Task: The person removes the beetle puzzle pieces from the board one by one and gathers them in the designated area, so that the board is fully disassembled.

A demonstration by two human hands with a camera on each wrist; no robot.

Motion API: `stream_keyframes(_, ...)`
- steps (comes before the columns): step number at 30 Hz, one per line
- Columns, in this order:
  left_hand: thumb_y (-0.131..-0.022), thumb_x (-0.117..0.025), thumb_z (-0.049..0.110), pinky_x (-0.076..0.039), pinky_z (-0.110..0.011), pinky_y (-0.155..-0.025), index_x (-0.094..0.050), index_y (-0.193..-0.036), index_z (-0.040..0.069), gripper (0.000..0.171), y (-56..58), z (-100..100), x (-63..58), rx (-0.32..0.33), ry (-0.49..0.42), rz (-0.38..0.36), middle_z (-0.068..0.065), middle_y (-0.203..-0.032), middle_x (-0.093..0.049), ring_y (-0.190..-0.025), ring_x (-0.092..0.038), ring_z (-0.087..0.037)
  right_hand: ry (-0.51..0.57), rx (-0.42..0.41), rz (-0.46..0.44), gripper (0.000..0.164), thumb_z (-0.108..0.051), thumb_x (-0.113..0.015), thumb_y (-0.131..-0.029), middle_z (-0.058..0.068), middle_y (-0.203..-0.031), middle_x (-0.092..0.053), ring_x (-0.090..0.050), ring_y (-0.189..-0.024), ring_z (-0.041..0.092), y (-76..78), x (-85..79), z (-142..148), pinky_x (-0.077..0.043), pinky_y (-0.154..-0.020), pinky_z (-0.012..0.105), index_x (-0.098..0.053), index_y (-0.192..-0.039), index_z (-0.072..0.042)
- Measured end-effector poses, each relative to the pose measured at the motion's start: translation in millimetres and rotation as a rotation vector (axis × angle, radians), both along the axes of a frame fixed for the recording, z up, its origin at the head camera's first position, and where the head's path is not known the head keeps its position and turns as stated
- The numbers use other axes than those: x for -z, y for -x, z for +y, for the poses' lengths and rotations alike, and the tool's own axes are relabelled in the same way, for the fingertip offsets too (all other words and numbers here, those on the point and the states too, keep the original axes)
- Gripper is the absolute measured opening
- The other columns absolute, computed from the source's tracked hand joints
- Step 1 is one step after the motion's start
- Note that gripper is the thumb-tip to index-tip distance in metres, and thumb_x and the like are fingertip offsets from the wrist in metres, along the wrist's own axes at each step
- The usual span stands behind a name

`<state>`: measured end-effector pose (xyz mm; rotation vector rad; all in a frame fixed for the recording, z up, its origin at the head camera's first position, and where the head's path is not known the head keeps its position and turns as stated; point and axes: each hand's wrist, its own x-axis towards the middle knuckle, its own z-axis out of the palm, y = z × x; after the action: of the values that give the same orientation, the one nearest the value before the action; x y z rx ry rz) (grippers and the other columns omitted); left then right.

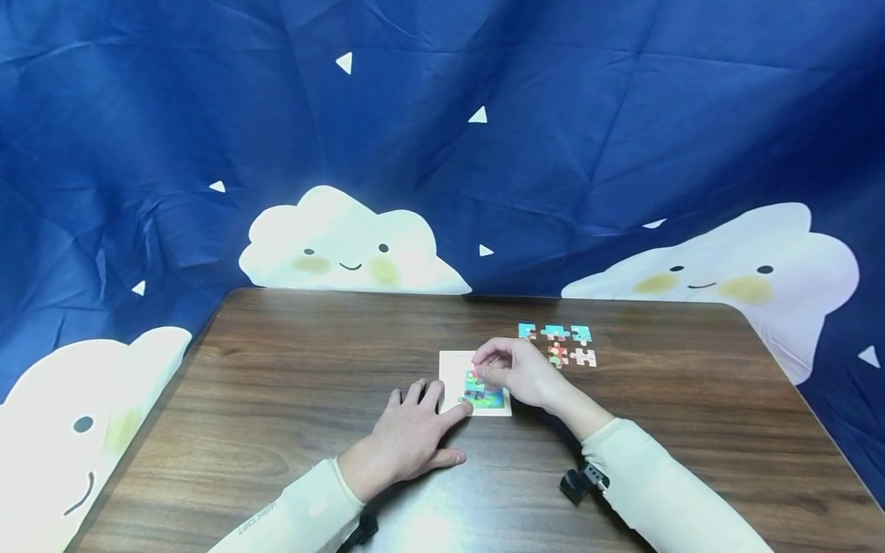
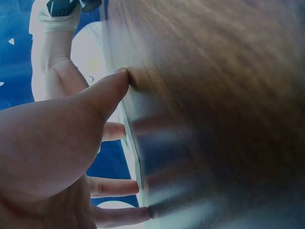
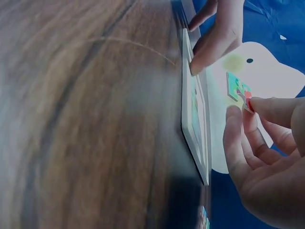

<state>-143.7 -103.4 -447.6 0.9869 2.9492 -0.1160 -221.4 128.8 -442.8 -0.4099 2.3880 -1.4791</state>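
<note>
A small white-framed puzzle board (image 1: 452, 371) lies flat on the wooden table, with colourful pieces fitted in its lower part. My right hand (image 1: 523, 372) is raised over the board and pinches a jigsaw piece (image 3: 235, 88) between thumb and fingers. Green and red show on that piece, which is held clear of the board in the right wrist view. With its fingers spread, my left hand (image 1: 412, 439) rests at the board's left side, the index fingertip on the lower edge. Its thumb (image 2: 116, 86) extends onto the table in the left wrist view.
Several loose jigsaw pieces (image 1: 555, 332) lie beyond and right of the board, some turquoise, one red and green, one pale. The dark wooden table (image 1: 311, 346) ends at a blue curtain (image 1: 415, 138) printed with smiling clouds.
</note>
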Motion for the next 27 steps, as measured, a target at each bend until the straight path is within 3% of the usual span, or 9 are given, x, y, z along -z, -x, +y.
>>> stream_keyframes(8,-0.094,-0.066,0.071,-0.055,-0.057,-0.09,-0.052,-0.15,0.041,0.065,1.4,-0.3,1.4,-0.002,0.001,0.002,-0.013,-0.134,-0.056,-0.128,-0.06,-0.037,-0.009,0.03,0.004,0.016,-0.008,-0.072,-0.102,0.008,-0.097,-0.073,-0.067,-0.079,0.015,-1.1,-3.2,12.3,-0.055,-0.069,0.029,-0.074,-0.115,0.001)
stream_keyframes(14,-0.094,-0.067,0.071,-0.055,-0.057,-0.09,-0.052,-0.15,0.041,0.066,1.4,-0.4,1.2,0.0,-0.003,0.001,-0.013,-0.134,-0.057,-0.127,-0.06,-0.037,-0.03,0.06,-0.008,0.018,-0.008,-0.072,-0.103,0.009,-0.095,-0.074,-0.071,-0.077,0.024,-3.5,-4.6,23.5,-0.053,-0.061,0.032,-0.074,-0.118,0.0)
stream_keyframes(27,-0.094,-0.067,0.071,-0.055,-0.057,-0.09,-0.051,-0.151,0.041,0.066,-0.2,-1.0,1.7,0.001,0.002,-0.001,-0.013,-0.137,-0.057,-0.128,-0.06,-0.037,-0.075,0.108,0.043,0.014,-0.01,-0.074,-0.101,0.01,-0.095,-0.075,-0.063,-0.07,0.021,-5.5,2.1,46.5,-0.053,-0.06,0.031,-0.077,-0.114,-0.004)
